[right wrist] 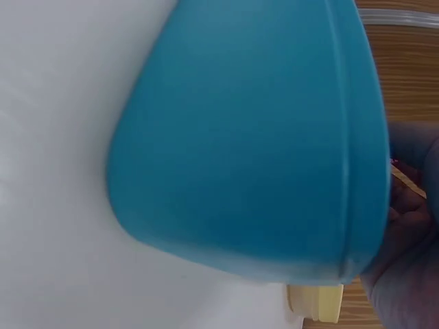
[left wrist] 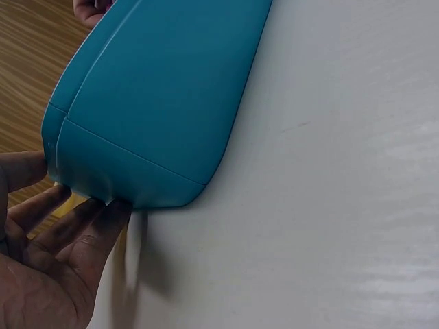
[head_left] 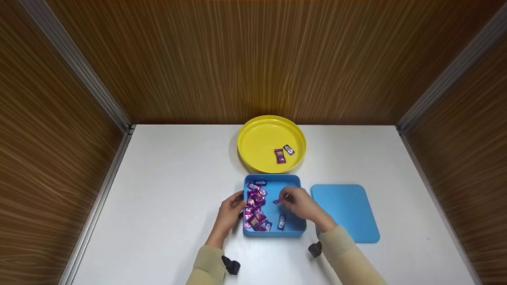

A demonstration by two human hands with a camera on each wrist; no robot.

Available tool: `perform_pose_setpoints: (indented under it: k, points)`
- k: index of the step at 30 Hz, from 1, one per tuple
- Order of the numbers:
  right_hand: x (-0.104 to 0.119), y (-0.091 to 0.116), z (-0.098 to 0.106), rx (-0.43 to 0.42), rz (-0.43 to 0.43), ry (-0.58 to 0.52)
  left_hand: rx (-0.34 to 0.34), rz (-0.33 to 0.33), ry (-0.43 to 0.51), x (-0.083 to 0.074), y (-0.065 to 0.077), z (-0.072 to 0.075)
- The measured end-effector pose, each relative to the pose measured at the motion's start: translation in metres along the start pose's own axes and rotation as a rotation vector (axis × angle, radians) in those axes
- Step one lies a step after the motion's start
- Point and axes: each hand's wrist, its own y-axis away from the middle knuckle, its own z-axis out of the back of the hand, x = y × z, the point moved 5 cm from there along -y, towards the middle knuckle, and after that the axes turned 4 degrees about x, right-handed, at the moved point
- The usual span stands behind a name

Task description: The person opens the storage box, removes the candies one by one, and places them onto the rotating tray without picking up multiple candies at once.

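Observation:
My left hand (head_left: 229,213) rests its fingertips against the outer left wall of a blue rectangular box (head_left: 273,234). In the left wrist view, its fingers (left wrist: 96,236) touch the box's end just below the rim. Over the box's right half, my right hand (head_left: 300,202) pinches a small purple wrapped candy (head_left: 277,201) between thumb and fingertips. Several purple and pink wrapped candies (head_left: 256,213) lie heaped along the box's left side. One separate candy (head_left: 281,223) lies near its front wall. In the right wrist view the box (right wrist: 240,137) hides part of the right hand (right wrist: 411,240).
Behind the box stands a round yellow tray (head_left: 255,138) with two wrapped candies (head_left: 280,156) on its right side. A flat blue lid (head_left: 348,213) lies on the white table (head_left: 174,174) to the right of the box. Wood-patterned panels (head_left: 261,59) enclose the table's back and sides.

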Motion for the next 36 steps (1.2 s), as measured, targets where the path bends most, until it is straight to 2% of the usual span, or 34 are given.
perform_pose_setpoints:
  k: [5,13,16,21,26,29,33,36]
  points:
    - [0.001,-0.006,0.016,-0.062,-0.087,-0.026,-0.006,0.005,-0.004,0.000,0.000,0.001]
    - [0.005,-0.024,0.043,-0.217,-0.140,-0.065,-0.006,-0.006,-0.007,0.001,-0.001,0.001]
    - [0.003,-0.030,0.050,-0.277,-0.172,-0.082,0.012,-0.015,0.021,-0.001,0.000,0.000]
    - [-0.002,-0.037,0.059,-0.378,-0.245,-0.088,0.045,-0.024,0.043,-0.018,0.009,-0.001]
    - [-0.008,-0.046,0.066,-0.427,-0.375,-0.148,0.042,-0.035,0.029,-0.035,0.019,-0.002]
    - [-0.012,-0.053,0.068,-0.429,-0.430,-0.189,0.019,-0.031,0.014,-0.021,0.011,-0.001]
    - [-0.015,-0.061,0.066,-0.421,-0.462,-0.205,-0.003,-0.025,-0.005,0.002,-0.002,0.000]
    - [-0.018,-0.066,0.063,-0.411,-0.496,-0.231,0.001,-0.031,-0.011,0.002,-0.002,0.000]
